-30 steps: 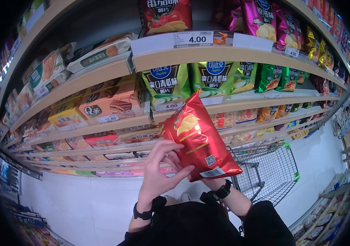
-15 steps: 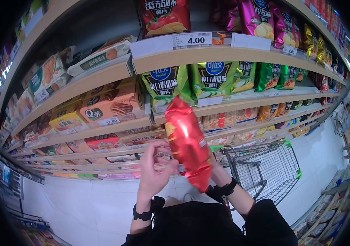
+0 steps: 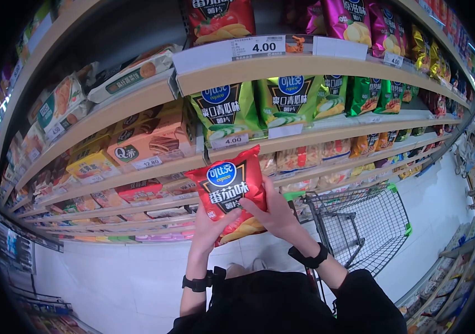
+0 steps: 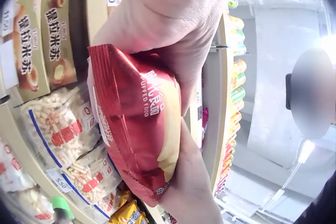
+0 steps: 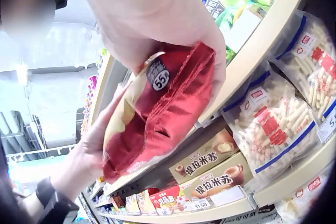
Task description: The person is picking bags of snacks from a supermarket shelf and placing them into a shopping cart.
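A red bag of potato chips (image 3: 223,183) is held in front of the body, its printed front with the blue logo turned up toward the head camera. My left hand (image 3: 208,227) grips its left side with the thumb across the front. On the right side my right hand (image 3: 278,214) holds it the same way, thumb on the front near the other thumb. The bottom seam of the chip bag (image 4: 139,124) shows in the left wrist view. In the right wrist view, a "55" mark is seen on the bag (image 5: 168,106). Fingers behind the bag are hidden in the head view.
Shelves of snacks curve ahead: green chip bags (image 3: 223,111), a red chip bag (image 3: 221,22) higher up, purple bags (image 3: 349,22) and biscuit boxes (image 3: 151,139). A wire shopping cart (image 3: 365,222) stands at the right on the white floor (image 3: 109,278).
The chip bag has been turned over from its back, with the barcode, to its front. My left hand, beside the bag half a second ago, now grips its left side.
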The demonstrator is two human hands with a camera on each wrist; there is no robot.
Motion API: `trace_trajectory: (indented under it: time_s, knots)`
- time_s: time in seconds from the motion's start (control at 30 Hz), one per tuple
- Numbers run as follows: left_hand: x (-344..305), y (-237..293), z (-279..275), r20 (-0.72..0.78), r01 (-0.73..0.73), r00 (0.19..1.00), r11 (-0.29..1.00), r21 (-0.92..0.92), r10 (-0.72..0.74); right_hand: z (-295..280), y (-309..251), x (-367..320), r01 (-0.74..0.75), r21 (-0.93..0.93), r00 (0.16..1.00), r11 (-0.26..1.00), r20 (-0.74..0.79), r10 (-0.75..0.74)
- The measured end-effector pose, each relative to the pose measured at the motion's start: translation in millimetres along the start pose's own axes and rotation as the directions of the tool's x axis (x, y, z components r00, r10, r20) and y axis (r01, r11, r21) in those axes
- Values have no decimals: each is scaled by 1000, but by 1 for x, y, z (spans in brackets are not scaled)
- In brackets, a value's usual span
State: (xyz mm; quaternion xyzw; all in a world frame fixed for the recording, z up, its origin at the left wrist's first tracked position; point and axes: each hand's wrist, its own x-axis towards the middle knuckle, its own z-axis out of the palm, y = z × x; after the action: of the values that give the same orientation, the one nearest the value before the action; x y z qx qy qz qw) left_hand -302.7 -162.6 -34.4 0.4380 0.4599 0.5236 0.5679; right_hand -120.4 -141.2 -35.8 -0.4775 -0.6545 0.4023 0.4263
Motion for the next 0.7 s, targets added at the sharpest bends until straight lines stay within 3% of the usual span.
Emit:
trace_trajectory:
  time_s: [0.13, 0.2, 0.23, 0.33, 0.37, 0.47, 0.5, 0.53, 0.6, 0.63, 0.7]
  knots:
    - [1, -20, -21, -43, 43, 997, 958, -282, -58, -9, -20, -2, 158, -101, 979, 982, 147, -143]
    - [-1, -29, -33, -45, 31, 997, 878, -478, -59, -20, -40, -3, 97, 27, 957, 995, 272, -101]
    - [-1, -40, -45, 12, 95, 994, 829, -551, -106, -25, -48, -5, 60, 88, 938, 994, 337, -86]
    - [-7, -52, -54, 86, 111, 994, 580, -807, -70, -27, -61, -7, 36, 357, 871, 934, 446, -204]
    - [-1, -83, -64, 80, 72, 997, 592, -803, -12, -26, -61, -8, -8, 389, 842, 921, 500, -204]
    - [-4, -79, -55, 72, 35, 996, 490, -871, 57, -13, -72, -15, 220, 447, 766, 867, 471, -438]
    - [-4, -77, -49, 69, 24, 994, 456, -890, 82, -7, -77, -19, 222, 418, 764, 881, 487, -423]
    - [-3, -75, -43, 67, 16, 992, 420, -907, 107, -2, -82, -22, 317, 334, 746, 888, 490, -451]
    - [1, -64, -34, 213, 156, 957, 268, -951, 199, 7, -92, -26, 497, 151, 708, 854, 499, -500]
    - [5, -53, -29, 345, 311, 896, 160, -937, 279, 12, -95, -29, 505, 153, 704, 850, 497, -507]
    - [2, -40, -23, 470, 444, 817, 156, -882, 334, 24, -93, -32, 518, 234, 651, 823, 517, -556]
